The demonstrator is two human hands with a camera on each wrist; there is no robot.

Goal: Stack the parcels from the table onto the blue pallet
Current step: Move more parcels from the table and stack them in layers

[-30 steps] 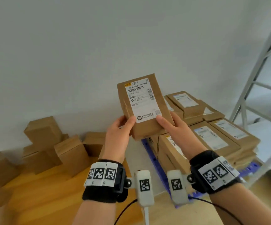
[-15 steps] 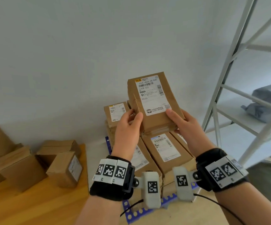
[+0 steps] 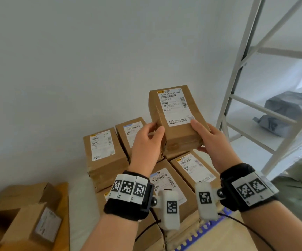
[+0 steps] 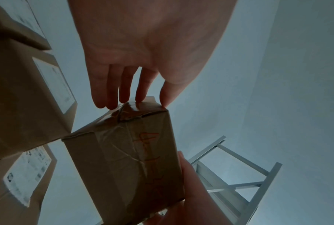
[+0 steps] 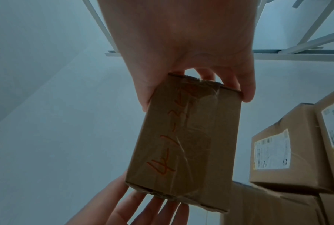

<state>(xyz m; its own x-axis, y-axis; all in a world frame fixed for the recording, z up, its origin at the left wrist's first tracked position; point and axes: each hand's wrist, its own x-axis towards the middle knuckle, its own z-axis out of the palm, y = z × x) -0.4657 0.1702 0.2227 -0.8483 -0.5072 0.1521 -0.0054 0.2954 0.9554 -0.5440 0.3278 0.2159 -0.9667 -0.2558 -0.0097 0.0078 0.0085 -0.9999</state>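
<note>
Pale grey wall [image 3: 74,60] behind | white metal shelving frame [image 3: 240,84] right of stacked brown cardboard parcels [image 3: 103,153] | blue plastic pallet [image 3: 206,230] under stack | held brown taped parcel [image 3: 177,120] above stack | left hand [image 3: 146,142], right hand [image 3: 210,138] clasp its near end.
</note>
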